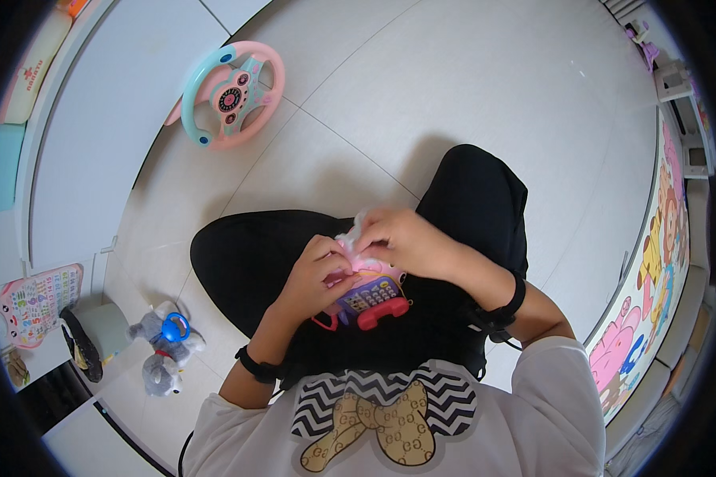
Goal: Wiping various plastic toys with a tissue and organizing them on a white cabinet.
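Note:
A pink and purple toy telephone [373, 296] with a number keypad rests in my lap between my crossed legs. Its red handset [383, 313] lies at the side nearest my body. My left hand [325, 271] grips the toy's left edge, fingers bent over the pink top. In the fingertips of my right hand [387, 235] is a white, crumpled wipe or tissue [353, 237], which touches the toy's far end. A thin yellow cord runs across the toy near the keypad.
A pink and turquoise toy steering wheel [232, 95] lies on the tiled floor, ahead to the left. Grey plush toy [166, 346], bin [104, 331] and white cabinet [113, 107] are at left. A cartoon play mat [638, 298] runs along the right, beside a grey sofa [683, 322].

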Demonstrator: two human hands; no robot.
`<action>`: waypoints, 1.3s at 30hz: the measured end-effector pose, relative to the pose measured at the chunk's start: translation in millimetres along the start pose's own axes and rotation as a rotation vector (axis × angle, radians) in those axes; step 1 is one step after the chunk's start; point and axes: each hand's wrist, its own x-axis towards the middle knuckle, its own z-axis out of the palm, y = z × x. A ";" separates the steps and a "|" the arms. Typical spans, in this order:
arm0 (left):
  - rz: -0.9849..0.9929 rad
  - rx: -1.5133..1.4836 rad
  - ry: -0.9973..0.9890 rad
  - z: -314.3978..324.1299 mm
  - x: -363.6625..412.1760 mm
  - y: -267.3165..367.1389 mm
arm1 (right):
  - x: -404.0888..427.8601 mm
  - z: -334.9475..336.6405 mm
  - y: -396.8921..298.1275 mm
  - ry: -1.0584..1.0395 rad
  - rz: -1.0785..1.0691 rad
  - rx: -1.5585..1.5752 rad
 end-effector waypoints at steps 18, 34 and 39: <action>-0.027 -0.043 0.051 -1.3 -15.8 -15.6 | 2.3 -26.1 24.0 -0.036 0.210 0.083; -0.132 -0.071 0.098 1.0 -16.6 -16.1 | -2.8 -64.8 59.3 0.290 0.256 -0.212; -0.204 -0.089 0.170 1.9 -5.5 -15.7 | -11.6 -53.3 34.9 0.425 0.137 -0.407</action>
